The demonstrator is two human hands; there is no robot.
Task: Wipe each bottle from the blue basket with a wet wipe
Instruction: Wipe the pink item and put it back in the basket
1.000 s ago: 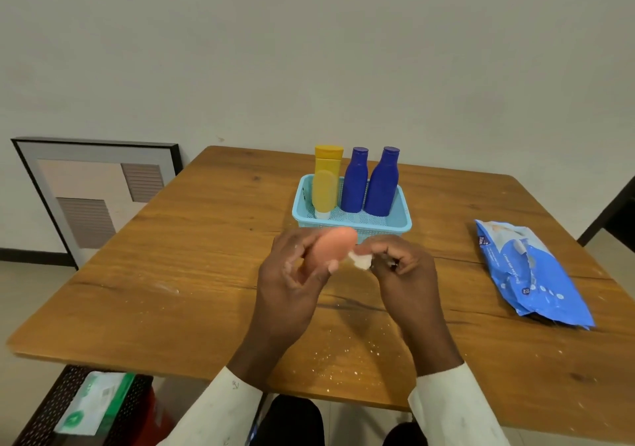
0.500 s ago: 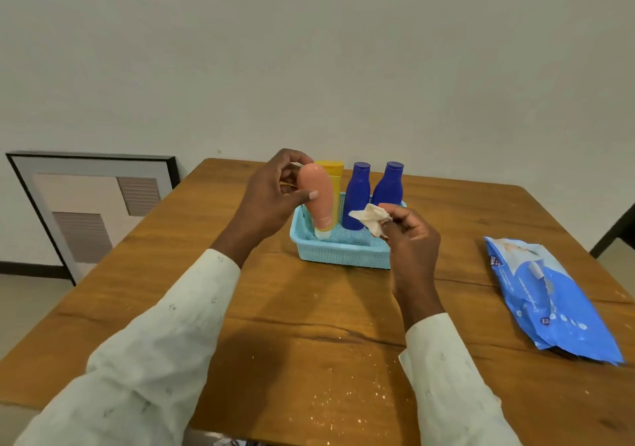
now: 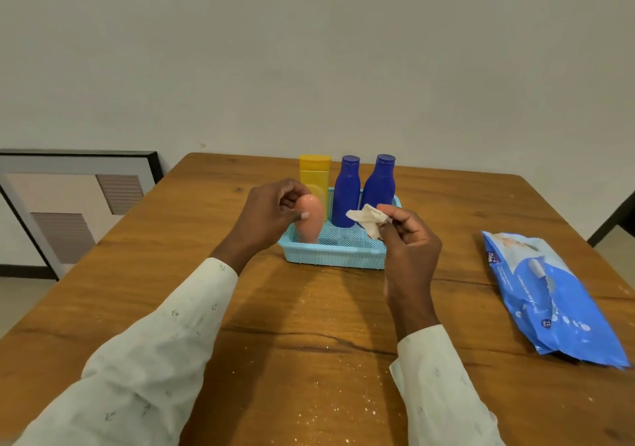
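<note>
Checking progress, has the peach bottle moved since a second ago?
Yes. The peach bottle went from in front of the blue basket into its left end.

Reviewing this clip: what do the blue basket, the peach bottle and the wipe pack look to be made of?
Blue basket: moulded plastic, matte, judging by its fine perforated mesh walls. Peach bottle, held by the left hand: smooth plastic, probably; it shows a soft sheen near the top. Wipe pack: thin glossy plastic film, creased and printed. Wet wipe pinched in the right hand: soft crumpled nonwoven sheet, seemingly.
</note>
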